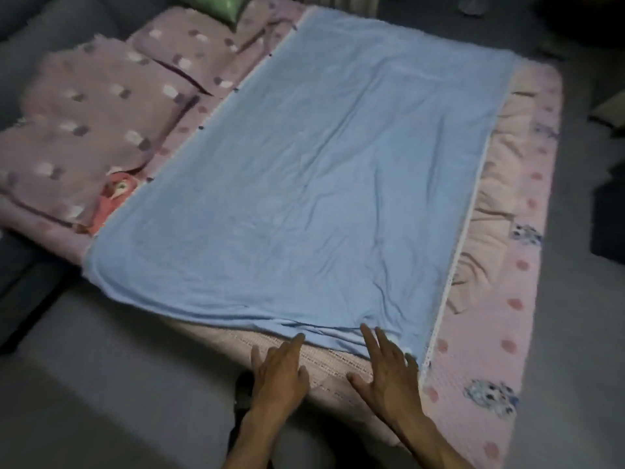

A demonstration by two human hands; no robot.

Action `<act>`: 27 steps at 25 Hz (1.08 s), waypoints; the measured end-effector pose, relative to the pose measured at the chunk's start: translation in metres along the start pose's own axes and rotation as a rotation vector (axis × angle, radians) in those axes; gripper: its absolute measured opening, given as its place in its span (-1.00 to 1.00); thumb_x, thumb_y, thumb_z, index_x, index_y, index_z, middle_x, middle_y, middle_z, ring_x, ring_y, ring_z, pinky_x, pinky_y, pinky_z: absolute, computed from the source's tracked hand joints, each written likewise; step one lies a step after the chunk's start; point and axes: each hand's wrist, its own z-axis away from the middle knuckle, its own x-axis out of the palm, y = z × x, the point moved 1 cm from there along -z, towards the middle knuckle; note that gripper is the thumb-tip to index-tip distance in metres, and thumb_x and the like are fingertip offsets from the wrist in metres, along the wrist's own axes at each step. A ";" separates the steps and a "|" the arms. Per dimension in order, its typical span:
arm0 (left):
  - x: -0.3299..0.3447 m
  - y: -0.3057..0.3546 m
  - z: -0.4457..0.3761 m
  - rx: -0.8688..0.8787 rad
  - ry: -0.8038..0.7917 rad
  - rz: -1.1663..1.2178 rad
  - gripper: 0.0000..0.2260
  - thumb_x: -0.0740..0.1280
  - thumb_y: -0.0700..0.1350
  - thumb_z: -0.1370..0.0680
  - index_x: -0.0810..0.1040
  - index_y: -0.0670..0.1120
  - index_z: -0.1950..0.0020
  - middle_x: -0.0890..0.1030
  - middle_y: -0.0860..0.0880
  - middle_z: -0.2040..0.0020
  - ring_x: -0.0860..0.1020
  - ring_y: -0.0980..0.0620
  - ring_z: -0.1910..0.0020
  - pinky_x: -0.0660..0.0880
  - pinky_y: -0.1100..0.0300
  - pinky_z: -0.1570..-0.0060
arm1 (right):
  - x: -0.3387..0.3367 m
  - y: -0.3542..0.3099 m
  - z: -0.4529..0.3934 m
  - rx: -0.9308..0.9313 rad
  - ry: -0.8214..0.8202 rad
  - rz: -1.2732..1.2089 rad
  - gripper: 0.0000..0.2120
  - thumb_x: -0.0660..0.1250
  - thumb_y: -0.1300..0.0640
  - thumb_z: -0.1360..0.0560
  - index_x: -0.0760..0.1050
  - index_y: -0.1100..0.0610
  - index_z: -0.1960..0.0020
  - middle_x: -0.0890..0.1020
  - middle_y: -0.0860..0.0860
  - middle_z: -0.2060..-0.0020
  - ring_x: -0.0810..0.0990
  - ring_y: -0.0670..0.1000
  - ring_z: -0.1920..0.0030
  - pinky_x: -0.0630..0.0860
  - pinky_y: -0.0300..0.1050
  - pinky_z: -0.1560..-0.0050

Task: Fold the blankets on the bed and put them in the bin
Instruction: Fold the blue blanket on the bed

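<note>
A light blue blanket point(304, 170) lies spread flat across the bed point(490, 333), wrinkled, with a white trim along its right edge. Its near edge is bunched into small folds. My left hand point(279, 374) hovers just in front of that near edge, fingers spread, holding nothing. My right hand point(389, 370) is beside it to the right, fingers apart, fingertips at the blanket's near edge close to its right corner. A mauve blanket with white and grey spots point(91, 130) lies crumpled on the bed's left side. No bin is in view.
A pink sheet with red dots and cartoon prints covers the bed. A green pillow point(216, 5) lies at the far end. Something red and orange point(115, 198) peeks out between the two blankets. Grey floor point(101, 384) surrounds the bed; dark objects stand at the right.
</note>
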 end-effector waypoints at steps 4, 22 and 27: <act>0.055 -0.037 -0.076 0.389 0.131 -0.059 -0.61 0.35 -0.16 -0.28 0.61 0.00 -0.10 0.64 0.08 0.18 0.64 0.00 0.14 0.19 -0.16 -0.35 | 0.070 -0.004 -0.012 0.308 0.044 -0.069 -0.12 0.36 -0.13 -0.29 0.10 -0.06 -0.55 0.46 0.09 -0.41 0.57 0.14 -0.26 0.49 0.24 -0.13; 0.216 -0.026 -0.199 0.880 0.054 -0.339 -0.73 0.45 -0.16 -0.26 0.54 -0.13 0.08 0.50 -0.06 0.36 0.44 -0.08 0.47 0.36 0.03 0.10 | 0.197 0.103 -0.097 0.325 0.445 0.274 -0.63 0.36 0.25 -0.26 0.54 0.16 -0.07 0.57 0.09 0.31 0.51 0.16 0.26 0.32 0.10 0.02; 0.216 -0.048 -0.122 0.955 -0.348 -0.468 -0.66 0.54 -0.04 -0.16 0.63 0.00 0.10 0.58 0.04 0.34 0.57 0.00 0.42 0.18 0.11 0.22 | 0.206 0.099 -0.013 0.455 0.261 0.251 -0.93 0.26 0.25 -0.25 0.44 0.12 0.27 0.51 0.09 0.46 0.51 0.16 0.38 0.41 0.17 0.04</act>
